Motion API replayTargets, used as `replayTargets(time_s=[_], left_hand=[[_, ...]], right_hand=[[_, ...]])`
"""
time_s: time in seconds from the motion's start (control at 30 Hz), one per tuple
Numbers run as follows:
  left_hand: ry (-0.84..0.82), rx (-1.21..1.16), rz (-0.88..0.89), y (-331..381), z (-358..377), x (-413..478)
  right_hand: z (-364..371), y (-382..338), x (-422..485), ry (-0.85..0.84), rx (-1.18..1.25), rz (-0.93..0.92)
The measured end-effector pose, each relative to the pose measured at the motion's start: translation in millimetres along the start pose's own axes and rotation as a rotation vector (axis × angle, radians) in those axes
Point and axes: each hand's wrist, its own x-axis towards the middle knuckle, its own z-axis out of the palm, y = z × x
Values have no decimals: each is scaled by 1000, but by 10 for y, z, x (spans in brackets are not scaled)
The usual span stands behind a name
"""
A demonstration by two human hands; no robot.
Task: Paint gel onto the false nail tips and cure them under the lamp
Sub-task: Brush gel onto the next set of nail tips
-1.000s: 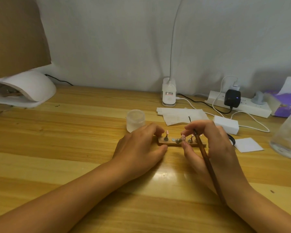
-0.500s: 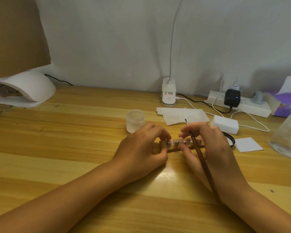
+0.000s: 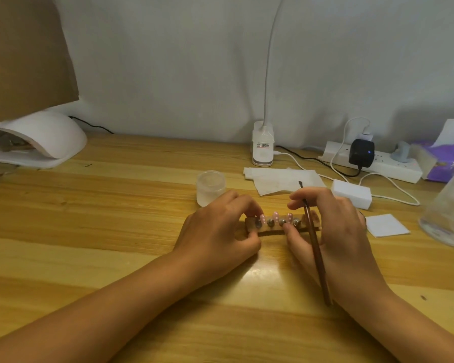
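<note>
- A left hand (image 3: 220, 231) pinches the left end of a small brown wooden holder bar (image 3: 273, 231), which lies on a pale wooden table (image 3: 89, 218).
- Pink, white-dotted false nail tips (image 3: 275, 215) stand on metal studs along the bar.
- A right hand (image 3: 336, 231) touches the bar's right part and holds a thin dark-brown brush (image 3: 316, 247), bristles pointing away.
- A white domed curing lamp (image 3: 45, 134) sits at the far left.
- A frosted round plastic jar (image 3: 210, 188) stands just behind the left hand.

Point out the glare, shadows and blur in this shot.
Head view: a bright glare patch sits on the table between the wrists; soft shadow darkens the wall at right; the glass at the right edge is blurred; the nail tips are too small and soft to show gel detail.
</note>
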Motion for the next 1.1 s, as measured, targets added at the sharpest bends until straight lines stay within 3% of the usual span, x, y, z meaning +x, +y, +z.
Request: replayTargets(time_s=[0.63, 1.1], left_hand=[[37, 10, -141, -46, 23, 34], [89, 21, -134, -83, 2, 77]], right_hand=[[-15, -58, 31, 24, -13, -52], [-40, -74, 15, -185, 92, 2]])
